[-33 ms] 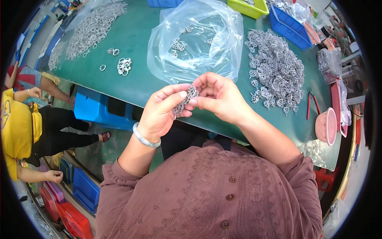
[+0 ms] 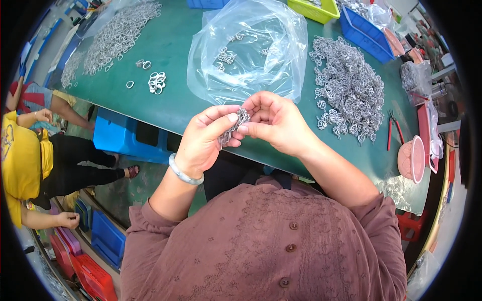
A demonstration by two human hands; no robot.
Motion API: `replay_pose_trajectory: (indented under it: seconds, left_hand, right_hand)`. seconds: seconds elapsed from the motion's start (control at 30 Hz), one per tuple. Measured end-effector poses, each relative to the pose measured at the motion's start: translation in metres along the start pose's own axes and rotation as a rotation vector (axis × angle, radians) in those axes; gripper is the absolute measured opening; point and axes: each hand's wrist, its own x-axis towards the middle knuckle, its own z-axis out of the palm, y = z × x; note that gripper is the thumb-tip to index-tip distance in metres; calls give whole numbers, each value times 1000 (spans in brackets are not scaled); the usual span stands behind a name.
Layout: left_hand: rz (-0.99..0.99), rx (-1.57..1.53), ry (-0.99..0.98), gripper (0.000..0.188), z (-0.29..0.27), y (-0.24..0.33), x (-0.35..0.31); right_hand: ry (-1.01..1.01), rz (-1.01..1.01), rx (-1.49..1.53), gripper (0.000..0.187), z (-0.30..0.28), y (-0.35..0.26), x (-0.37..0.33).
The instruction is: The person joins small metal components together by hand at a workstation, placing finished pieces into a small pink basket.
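Over the near edge of the green table, my two hands meet around a small cluster of silver wire links (image 2: 241,120). My left hand (image 2: 203,136), with a pale bangle at the wrist, grips the cluster between thumb and fingers. At its upper right side, my right hand (image 2: 276,124) pinches the same cluster between thumb and fingertips. How the links join is too small to make out. Just beyond lies a clear plastic bag (image 2: 201,62) with a few similar clusters on it or in it. A large heap of such silver clusters (image 2: 349,85) is to the right.
On the green table (image 2: 168,108), silver rings (image 2: 118,37) spread at far left, with several thicker rings (image 2: 156,83) nearer. Red-handled pliers (image 2: 395,131) and a pink basket (image 2: 411,159) lie right. Blue (image 2: 366,32) and green trays (image 2: 316,10) stand behind. A person in yellow (image 2: 25,160) stands left.
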Motion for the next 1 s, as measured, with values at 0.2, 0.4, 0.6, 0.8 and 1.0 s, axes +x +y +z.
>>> replay_pose_trajectory:
  seconds: [0.2,0.4,0.6,0.8,1.0]
  left_hand:
    - [45,117,44,15,-3,-2,3]
    - [84,138,22,12,2,-7,0]
    - [91,99,4,11,0,-8,1]
    - [66,-55,14,7,-12,-2,-1]
    - [-5,26,24,7,-15,0,-5]
  right_hand:
    - [-48,29,35,23,2,3,-2]
    - [-42,50,30,19,-1,6,-5]
    - [-2,22,0,15,1,6,-6]
    - [20,25,0,17,-2,7,-10]
    - [16,46,-13,19,0,7,-9]
